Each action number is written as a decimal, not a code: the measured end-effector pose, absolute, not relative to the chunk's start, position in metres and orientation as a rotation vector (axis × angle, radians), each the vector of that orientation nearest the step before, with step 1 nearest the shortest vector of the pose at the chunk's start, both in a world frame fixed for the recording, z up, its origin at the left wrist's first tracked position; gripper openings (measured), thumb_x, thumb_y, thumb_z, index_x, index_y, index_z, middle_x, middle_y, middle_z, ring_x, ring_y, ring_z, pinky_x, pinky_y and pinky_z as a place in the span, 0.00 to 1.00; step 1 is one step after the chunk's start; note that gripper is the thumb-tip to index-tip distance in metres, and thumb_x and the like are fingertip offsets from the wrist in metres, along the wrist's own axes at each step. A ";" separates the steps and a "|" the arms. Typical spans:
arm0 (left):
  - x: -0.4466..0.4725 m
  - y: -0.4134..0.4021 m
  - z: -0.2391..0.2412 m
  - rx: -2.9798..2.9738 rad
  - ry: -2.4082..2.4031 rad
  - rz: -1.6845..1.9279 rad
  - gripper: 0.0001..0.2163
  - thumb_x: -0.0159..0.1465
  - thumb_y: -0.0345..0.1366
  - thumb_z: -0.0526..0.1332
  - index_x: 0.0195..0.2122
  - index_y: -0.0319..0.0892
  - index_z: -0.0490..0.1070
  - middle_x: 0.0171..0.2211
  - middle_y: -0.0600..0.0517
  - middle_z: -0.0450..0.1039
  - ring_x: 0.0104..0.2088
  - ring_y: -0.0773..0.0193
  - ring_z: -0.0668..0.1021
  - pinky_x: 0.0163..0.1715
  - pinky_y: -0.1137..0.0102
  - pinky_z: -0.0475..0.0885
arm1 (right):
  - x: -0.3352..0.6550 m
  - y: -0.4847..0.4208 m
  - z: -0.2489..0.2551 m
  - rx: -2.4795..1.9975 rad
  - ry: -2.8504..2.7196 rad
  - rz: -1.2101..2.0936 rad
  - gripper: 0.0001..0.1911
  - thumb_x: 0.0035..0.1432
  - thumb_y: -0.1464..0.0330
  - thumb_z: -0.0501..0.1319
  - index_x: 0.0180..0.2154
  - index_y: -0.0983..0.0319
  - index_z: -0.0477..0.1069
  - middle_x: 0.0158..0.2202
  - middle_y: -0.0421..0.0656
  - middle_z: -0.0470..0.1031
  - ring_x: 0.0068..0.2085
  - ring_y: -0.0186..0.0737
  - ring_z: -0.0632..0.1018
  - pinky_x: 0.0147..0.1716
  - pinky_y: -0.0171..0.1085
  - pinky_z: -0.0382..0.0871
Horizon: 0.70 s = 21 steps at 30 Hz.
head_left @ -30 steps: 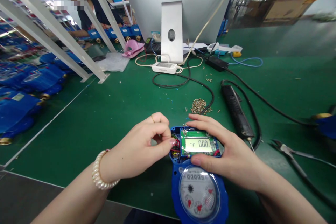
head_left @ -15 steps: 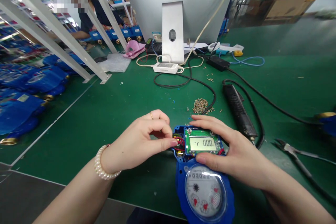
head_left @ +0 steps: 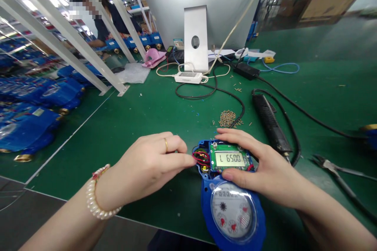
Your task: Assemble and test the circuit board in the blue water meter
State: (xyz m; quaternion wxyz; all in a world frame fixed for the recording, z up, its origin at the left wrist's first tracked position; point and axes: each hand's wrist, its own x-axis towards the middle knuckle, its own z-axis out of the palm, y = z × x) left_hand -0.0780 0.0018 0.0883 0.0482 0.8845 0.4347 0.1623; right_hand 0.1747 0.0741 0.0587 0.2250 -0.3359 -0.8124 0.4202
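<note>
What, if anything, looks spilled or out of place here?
Loose screws lie heaped on the table beyond the meter, with strays scattered farther back; no tray is visible under them, so they may be spilled.

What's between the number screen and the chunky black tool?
The head view shows a bit of green board, then the right hand, then a bit of table.

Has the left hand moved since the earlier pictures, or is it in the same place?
Yes: judged against the monitor stand, the left hand has shifted to the left in the view.
</note>
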 end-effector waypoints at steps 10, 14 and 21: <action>-0.072 0.011 0.094 2.726 1.310 0.334 0.06 0.66 0.33 0.56 0.40 0.46 0.71 0.39 0.54 0.72 0.34 0.66 0.72 0.31 0.71 0.66 | 0.174 0.074 0.059 -0.916 -2.240 1.182 0.28 0.48 0.59 0.68 0.52 0.55 0.67 0.59 0.46 0.65 0.60 0.49 0.66 0.60 0.48 0.59; -0.068 0.013 0.102 2.596 1.339 0.201 0.06 0.67 0.35 0.54 0.39 0.48 0.71 0.36 0.55 0.70 0.34 0.66 0.71 0.31 0.71 0.64 | 0.174 0.073 0.060 -0.897 -2.239 1.183 0.28 0.48 0.60 0.68 0.52 0.57 0.67 0.59 0.47 0.65 0.60 0.47 0.66 0.60 0.47 0.59; -0.057 0.018 0.115 2.382 1.407 -0.047 0.04 0.67 0.34 0.54 0.34 0.46 0.64 0.30 0.57 0.66 0.29 0.67 0.68 0.27 0.70 0.58 | 0.173 0.071 0.059 -0.865 -2.219 1.189 0.28 0.48 0.62 0.68 0.52 0.57 0.66 0.58 0.46 0.65 0.59 0.44 0.66 0.59 0.44 0.59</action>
